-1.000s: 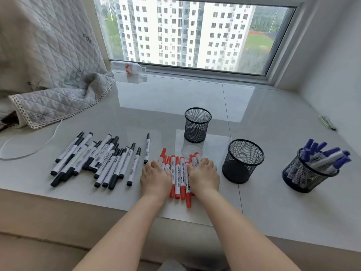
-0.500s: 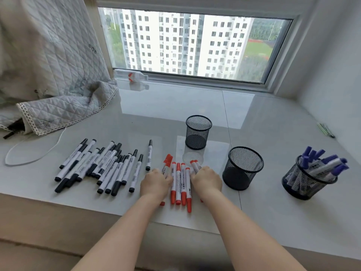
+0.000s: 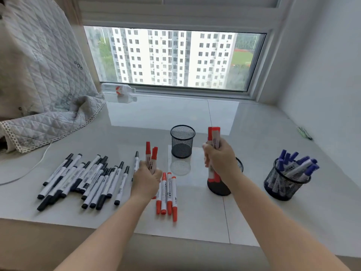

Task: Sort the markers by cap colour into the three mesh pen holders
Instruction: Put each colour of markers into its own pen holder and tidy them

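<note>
Head view shows the red-capped markers split three ways. The right hand point(image 3: 220, 159) grips a bunch of them point(image 3: 214, 137) upright, lower ends dipping into the middle mesh holder point(image 3: 239, 165) at centre right of the frame; held vertical like that, they look ready to drop straight in. The left hand point(image 3: 146, 178) clutches a smaller bunch point(image 3: 151, 156), caps pointing up, at centre frame, probably waiting its turn for the same holder. Four more red markers point(image 3: 167, 192) lie side by side on the surface point(image 3: 195, 227) just right of that hand.

Black-capped markers point(image 3: 86, 178) lie loosely fanned at the left of the frame, untouched, apparently kept apart as their own colour group. The far holder point(image 3: 182, 141), upper centre, stands empty, likely reserved for them. The holder at the right of the frame point(image 3: 286, 180) is full of blue-capped markers point(image 3: 298, 166), so that colour looks finished.

Half a second ago both hands were curled down on the surface, gathering the red row between them; now each has lifted away with a fistful, the right one swung over to the middle holder, and fewer red markers are left lying flat.

Beyond these, a quilted cloth point(image 3: 45, 106) drapes at upper left, with a white cord point(image 3: 29, 169) below it and a plastic bottle point(image 3: 119, 89) lying at the window sill.
</note>
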